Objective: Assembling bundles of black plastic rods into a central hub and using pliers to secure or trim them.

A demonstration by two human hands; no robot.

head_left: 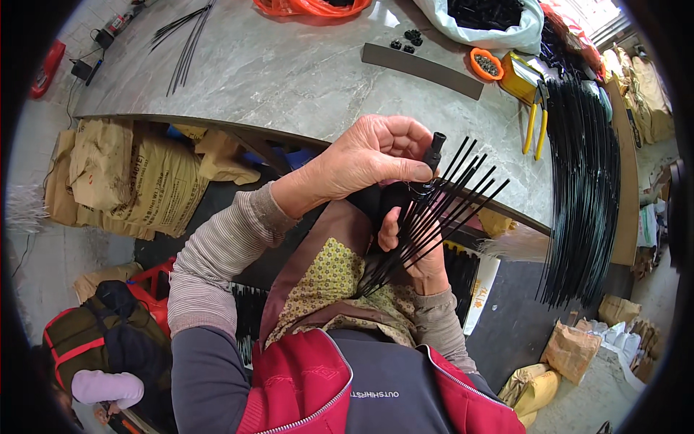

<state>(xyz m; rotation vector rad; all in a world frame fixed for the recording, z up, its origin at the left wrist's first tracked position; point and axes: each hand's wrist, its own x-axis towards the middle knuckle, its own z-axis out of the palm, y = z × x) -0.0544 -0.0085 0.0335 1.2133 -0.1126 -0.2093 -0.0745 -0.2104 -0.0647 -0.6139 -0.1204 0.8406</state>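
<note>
My left hand (pixel 376 153) is closed, thumb and fingers pinching a short black tubular fitting (pixel 436 148) that stands nearly upright. Just under it, my right hand (pixel 429 266) is curled around a bundle of thin black rods (pixel 459 200). Their upper ends fan out to the right, and their lower ends reach down over my lap. The rods hide much of the right palm. Where the fitting's lower end meets the rods and the right fingers, I cannot tell whether they touch.
Beyond my hands stretches a grey marbled table (pixel 289 79). On it are a dark flat strip (pixel 421 70), an orange bowl (pixel 486 64) of small metal parts, yellow-handled pliers (pixel 536 123) and a white sack (pixel 481 36) of black pieces. Many long black rods (pixel 582 188) hang over the right edge.
</note>
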